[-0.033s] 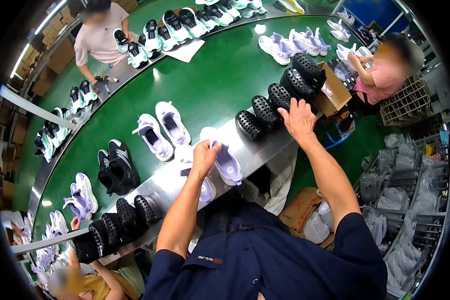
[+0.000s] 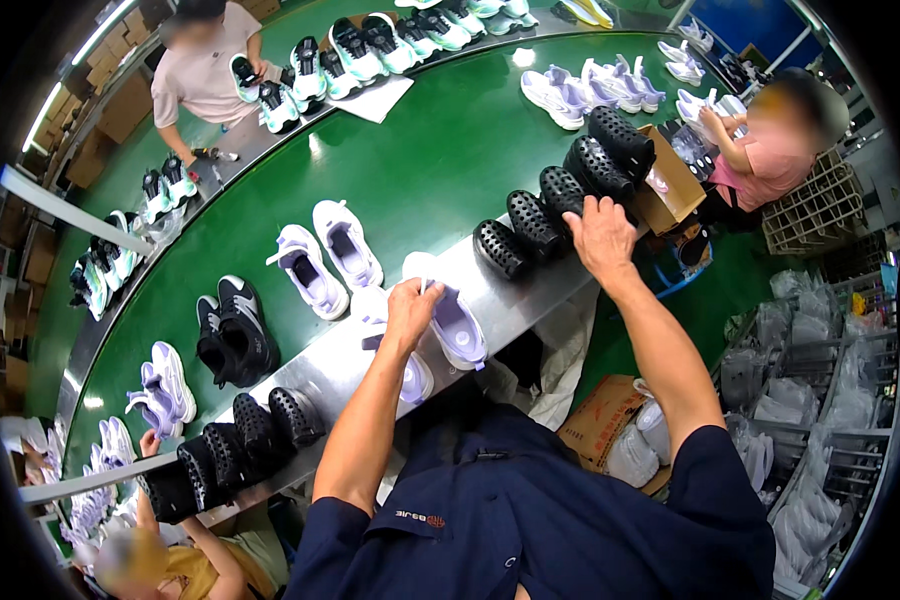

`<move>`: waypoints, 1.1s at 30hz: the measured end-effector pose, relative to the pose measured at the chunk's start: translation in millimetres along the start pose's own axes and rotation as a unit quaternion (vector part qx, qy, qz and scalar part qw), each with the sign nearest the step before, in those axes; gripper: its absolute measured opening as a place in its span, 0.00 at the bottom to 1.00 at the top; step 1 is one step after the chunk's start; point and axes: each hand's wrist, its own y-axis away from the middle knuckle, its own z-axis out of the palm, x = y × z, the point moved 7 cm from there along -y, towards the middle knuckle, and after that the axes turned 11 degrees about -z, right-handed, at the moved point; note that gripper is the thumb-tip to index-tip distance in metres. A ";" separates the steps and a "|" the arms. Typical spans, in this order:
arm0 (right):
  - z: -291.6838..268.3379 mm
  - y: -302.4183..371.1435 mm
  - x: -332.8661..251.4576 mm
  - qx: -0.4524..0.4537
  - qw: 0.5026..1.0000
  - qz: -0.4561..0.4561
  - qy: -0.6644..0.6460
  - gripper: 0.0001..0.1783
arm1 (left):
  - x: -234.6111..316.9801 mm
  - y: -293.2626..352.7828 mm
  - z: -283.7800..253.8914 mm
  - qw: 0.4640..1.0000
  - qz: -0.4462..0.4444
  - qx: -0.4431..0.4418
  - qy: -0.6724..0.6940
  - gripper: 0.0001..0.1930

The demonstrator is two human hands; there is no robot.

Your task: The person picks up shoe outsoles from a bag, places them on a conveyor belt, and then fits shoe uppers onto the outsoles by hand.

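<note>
A white and lavender sneaker lies in front of me on the metal ledge, toe pointing away. My left hand is closed on its edge, thumb and fingers pinching the upper. Its pair sits partly hidden under my left wrist. To the right, my right hand curls its fingers down over a black perforated shoe insert in a row of similar inserts; the fingertips are partly hidden. Two more inserts, including a black dotted insert, stand left of that hand.
On the green belt stand a lavender sneaker pair and black sneakers. More black inserts line the ledge at left. A cardboard box stands beyond my right hand. Co-workers handle shoes around the belt.
</note>
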 end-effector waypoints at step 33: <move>73.8 83.9 -183.2 -0.187 0.925 0.010 -0.332 0.19 | -13.9 37.0 35.8 0.958 -0.007 0.161 -0.237 0.40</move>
